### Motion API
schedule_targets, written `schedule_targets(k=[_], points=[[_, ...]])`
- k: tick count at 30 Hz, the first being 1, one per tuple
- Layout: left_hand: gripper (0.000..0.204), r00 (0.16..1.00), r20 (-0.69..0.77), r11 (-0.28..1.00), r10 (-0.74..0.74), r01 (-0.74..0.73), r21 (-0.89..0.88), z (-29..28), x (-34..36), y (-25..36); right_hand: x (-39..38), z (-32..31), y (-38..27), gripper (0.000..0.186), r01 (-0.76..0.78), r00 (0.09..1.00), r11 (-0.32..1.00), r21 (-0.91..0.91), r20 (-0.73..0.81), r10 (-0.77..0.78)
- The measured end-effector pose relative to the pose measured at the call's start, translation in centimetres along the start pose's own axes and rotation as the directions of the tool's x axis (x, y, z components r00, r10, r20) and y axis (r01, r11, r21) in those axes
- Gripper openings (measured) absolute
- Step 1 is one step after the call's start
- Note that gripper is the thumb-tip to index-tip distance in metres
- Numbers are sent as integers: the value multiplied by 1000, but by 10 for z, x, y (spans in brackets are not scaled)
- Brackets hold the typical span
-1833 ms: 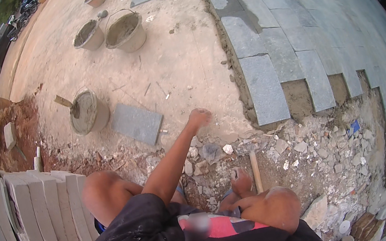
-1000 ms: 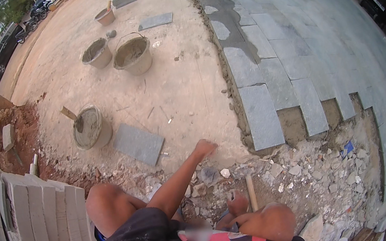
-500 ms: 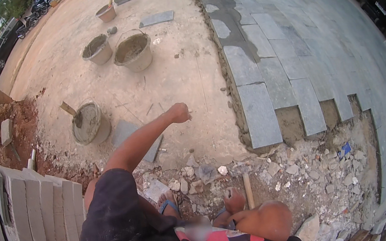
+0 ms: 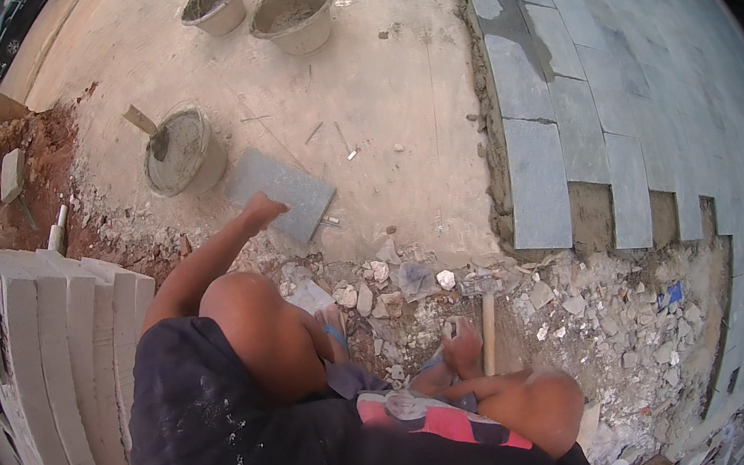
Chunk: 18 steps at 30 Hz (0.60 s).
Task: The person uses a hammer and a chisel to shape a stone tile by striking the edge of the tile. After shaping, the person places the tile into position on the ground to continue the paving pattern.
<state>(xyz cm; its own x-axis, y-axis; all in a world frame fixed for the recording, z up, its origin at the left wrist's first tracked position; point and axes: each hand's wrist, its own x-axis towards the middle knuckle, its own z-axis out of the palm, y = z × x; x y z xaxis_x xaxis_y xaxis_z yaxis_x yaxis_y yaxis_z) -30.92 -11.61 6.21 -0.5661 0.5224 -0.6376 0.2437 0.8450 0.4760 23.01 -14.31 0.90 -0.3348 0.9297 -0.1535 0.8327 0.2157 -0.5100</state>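
Note:
My left hand (image 4: 265, 210) reaches out over a loose grey stone tile (image 4: 301, 185) that lies at an angle on the pale concrete. The fingers stretch toward the middle of the tile, and nothing shows in them. Whether they touch its surface I cannot tell. Just beyond the tile stands a bucket of wet mortar (image 4: 185, 155) with a wooden-handled tool (image 4: 143, 123) stuck in it. A small white piece (image 4: 353, 154) and thin sticks lie to the right of the tile. My right hand does not show.
Two more mortar buckets (image 4: 294, 23) (image 4: 213, 9) stand farther off. Laid grey paving (image 4: 536, 182) runs along the right. Rubble (image 4: 591, 324) and a wooden-handled hammer (image 4: 489, 326) lie by my feet. Pale slabs (image 4: 53, 371) stand stacked at the left.
My left hand has drawn back leftward from over the bare concrete to the loose tile. The view has tipped down, so buckets and paving sit higher, and my left knee now shows.

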Motion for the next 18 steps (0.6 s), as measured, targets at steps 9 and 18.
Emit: schedule_targets(k=[9,18], points=[[84,899,67,558,-433,326,-763,57,48,-44,19,-21,6,20,-45,971,985,168,240,3],[86,833,63,363,-549,306,-880,68,116,-108,27,-11,-1,23,-65,948,988,143,319,16]])
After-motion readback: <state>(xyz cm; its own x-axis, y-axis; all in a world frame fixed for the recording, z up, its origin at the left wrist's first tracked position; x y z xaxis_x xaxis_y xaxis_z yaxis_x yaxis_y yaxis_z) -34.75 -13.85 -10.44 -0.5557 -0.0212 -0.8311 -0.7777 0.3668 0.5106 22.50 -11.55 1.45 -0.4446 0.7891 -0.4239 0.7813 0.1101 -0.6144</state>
